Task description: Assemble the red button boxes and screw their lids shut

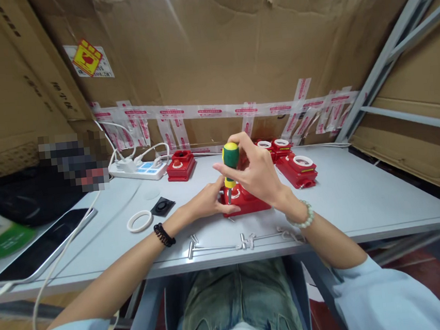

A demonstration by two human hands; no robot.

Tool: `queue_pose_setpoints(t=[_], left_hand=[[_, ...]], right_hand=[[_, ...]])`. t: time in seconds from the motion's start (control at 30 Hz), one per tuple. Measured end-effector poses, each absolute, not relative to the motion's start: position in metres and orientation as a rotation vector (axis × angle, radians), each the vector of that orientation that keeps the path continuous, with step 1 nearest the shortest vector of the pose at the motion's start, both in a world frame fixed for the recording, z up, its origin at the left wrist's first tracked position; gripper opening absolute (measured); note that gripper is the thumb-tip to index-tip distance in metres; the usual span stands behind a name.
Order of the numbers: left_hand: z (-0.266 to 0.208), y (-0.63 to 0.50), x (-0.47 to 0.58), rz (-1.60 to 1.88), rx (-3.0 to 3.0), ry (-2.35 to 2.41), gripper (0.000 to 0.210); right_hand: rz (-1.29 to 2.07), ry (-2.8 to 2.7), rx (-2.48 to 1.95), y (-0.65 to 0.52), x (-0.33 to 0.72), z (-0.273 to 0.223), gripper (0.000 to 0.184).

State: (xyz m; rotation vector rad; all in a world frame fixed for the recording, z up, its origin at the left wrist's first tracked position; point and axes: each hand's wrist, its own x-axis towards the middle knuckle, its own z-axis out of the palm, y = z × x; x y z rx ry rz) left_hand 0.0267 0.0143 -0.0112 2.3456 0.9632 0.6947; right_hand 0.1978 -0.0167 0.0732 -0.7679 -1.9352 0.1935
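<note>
My right hand grips a screwdriver by its green and yellow handle, the shaft pointing down. Its tip reaches a red box-shaped housing that lies on the table in front of me. My left hand is wrapped round the left end of that housing and steadies it, with the thumb along the front. Part of the housing is hidden behind my hands. Close to my left wrist lie a white ring and a small black square part.
Another red housing stands beside a white power strip. Several red housings with white rings sit at the back right. Metal T-shaped rods with string lie along the front edge. A phone and cables are at the left; cardboard walls the back.
</note>
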Motion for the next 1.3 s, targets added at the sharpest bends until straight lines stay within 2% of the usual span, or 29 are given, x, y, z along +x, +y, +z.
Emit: queue_pose_setpoints(t=[0.13,0.2,0.33,0.43,0.5,0.57,0.67,0.87,0.93,1.03,1.13,1.2,1.3], left_hand=[[-0.011,0.014,0.027,0.703,2.360,0.982,0.055],[-0.011,0.013,0.027,0.699,2.368,0.988,0.054],[-0.011,0.013,0.027,0.697,2.328,0.972,0.056],[-0.010,0.013,0.027,0.688,2.342,1.003,0.058],[-0.009,0.012,0.027,0.693,2.347,1.005,0.060],[-0.008,0.010,0.027,0.712,2.343,0.993,0.064],[-0.007,0.009,0.027,0.718,2.347,1.001,0.065],[-0.012,0.014,0.027,0.696,2.311,0.979,0.059],[-0.012,0.014,0.027,0.700,2.314,0.985,0.058],[-0.010,0.013,0.027,0.703,2.330,0.982,0.052],[-0.008,0.011,0.027,0.722,2.334,0.954,0.051],[-0.008,0.011,0.027,0.715,2.334,0.962,0.055],[-0.010,0.012,0.027,0.681,2.339,1.008,0.059]], right_hand=[[0.495,-2.140,-0.542,-0.019,0.207,0.080,0.045],[0.592,-2.207,-0.513,-0.019,0.210,0.083,0.043],[0.291,-2.085,-0.757,-0.016,0.201,0.080,0.035],[0.161,-2.037,-0.835,-0.014,0.199,0.077,0.038],[0.270,-2.088,-0.768,-0.014,0.205,0.081,0.042],[0.516,-2.166,-0.612,-0.015,0.215,0.087,0.046],[0.731,-2.204,-0.496,-0.015,0.223,0.091,0.042],[0.381,-1.980,-0.719,-0.016,0.198,0.073,0.029],[0.360,-1.982,-0.733,-0.016,0.198,0.072,0.032],[0.625,-2.109,-0.571,-0.015,0.210,0.080,0.050],[0.887,-2.229,-0.397,-0.013,0.222,0.089,0.048],[0.822,-2.195,-0.463,-0.012,0.220,0.088,0.042],[0.522,-2.012,-0.672,-0.010,0.207,0.076,0.041]])
